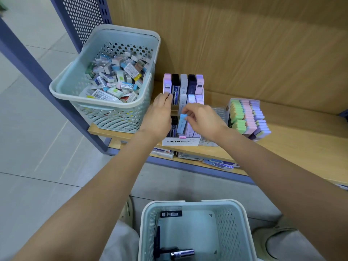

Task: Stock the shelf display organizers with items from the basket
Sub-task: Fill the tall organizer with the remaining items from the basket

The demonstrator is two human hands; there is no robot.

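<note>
While I watch through the head camera, the left hand (160, 112) lies against the left wall of the white card organizer (180, 142). Its fingers are nearly straight and close together, and the tips touch the wall near the middle step. The organizer is a stepped box with three rows, standing on the wooden shelf (282, 147). It holds slim, flat plastic cases in lilac, black, grey and navy, all upright.

The right hand (201, 119) pinches the light blue case (181, 123) at its upper end, thumb on one side and curled fingers on the other. This case is smooth and rectangular. It stands upright in the front row, just beside the black cases there.

Below, near my view, sits the pale green basket (243, 213) of perforated plastic, with a few black cases (171, 214) lying on its bottom. A second perforated basket (62, 87) on the shelf's left end is full of small boxed erasers. To the right of the organizer, a box of pastel blocks (246, 117) shows green, pink and purple rows.
</note>
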